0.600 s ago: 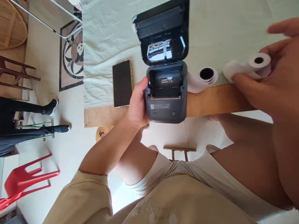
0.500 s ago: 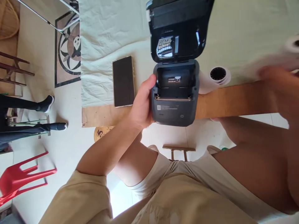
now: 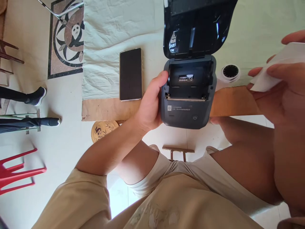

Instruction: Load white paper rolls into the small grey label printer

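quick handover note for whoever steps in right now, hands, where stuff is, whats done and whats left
Left hand: grips the left side of the small thermal printer at the table edge.
Right hand: pinches white paper, raised to the printer's right; whether a roll is behind it cannot be seen.
Things: printer lid up, paper bay empty. A paper roll lies just right of the printer, a phone on the cloth to its left.
Done: lid opened.
Left: paper in, lid shut.
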Motion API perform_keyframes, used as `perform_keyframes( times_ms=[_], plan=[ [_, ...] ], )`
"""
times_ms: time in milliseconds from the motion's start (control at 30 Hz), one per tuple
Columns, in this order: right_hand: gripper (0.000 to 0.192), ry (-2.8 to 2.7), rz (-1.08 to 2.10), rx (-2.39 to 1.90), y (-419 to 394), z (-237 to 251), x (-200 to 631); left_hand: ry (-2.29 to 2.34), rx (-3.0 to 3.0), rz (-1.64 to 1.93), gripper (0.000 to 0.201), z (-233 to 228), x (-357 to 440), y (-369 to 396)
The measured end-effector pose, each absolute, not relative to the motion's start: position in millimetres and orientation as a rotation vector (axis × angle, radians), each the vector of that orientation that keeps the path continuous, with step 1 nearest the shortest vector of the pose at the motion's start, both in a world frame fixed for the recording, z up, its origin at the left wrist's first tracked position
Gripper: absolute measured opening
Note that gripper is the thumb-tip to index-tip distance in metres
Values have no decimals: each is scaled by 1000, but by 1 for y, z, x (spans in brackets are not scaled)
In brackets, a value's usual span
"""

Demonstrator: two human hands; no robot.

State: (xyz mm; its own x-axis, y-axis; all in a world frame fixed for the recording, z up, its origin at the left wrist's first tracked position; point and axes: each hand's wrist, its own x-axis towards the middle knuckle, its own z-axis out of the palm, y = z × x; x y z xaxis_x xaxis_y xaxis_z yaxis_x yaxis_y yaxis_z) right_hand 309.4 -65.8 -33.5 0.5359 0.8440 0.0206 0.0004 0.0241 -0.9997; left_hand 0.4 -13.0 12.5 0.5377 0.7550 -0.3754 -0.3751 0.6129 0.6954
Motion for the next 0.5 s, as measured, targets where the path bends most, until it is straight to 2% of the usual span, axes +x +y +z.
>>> perform_keyframes(
  times_ms=[133,200,233,333,400,433,500],
  plan=[
    [86,-776,974,-1413,-58,-49,332,776,557,739,54,15,4,-24],
    [88,-779,989,-1405,-53,-63,355,775,537,732,55,12,6,-27],
    [85,-774,1022,-1397,-51,-69,365,766,527,725,52,11,7,-28],
    [53,-755,1077,-1371,-46,-78,385,792,533,695,40,6,7,-28],
    [40,-793,1052,-1379,-45,-78,385,819,569,674,36,4,7,-28],
    [39,-831,1023,-1381,-46,-77,381,807,592,665,36,3,7,-29],
    [49,-924,965,-1372,-49,-73,368,768,624,683,34,2,8,-29]
  ],
)
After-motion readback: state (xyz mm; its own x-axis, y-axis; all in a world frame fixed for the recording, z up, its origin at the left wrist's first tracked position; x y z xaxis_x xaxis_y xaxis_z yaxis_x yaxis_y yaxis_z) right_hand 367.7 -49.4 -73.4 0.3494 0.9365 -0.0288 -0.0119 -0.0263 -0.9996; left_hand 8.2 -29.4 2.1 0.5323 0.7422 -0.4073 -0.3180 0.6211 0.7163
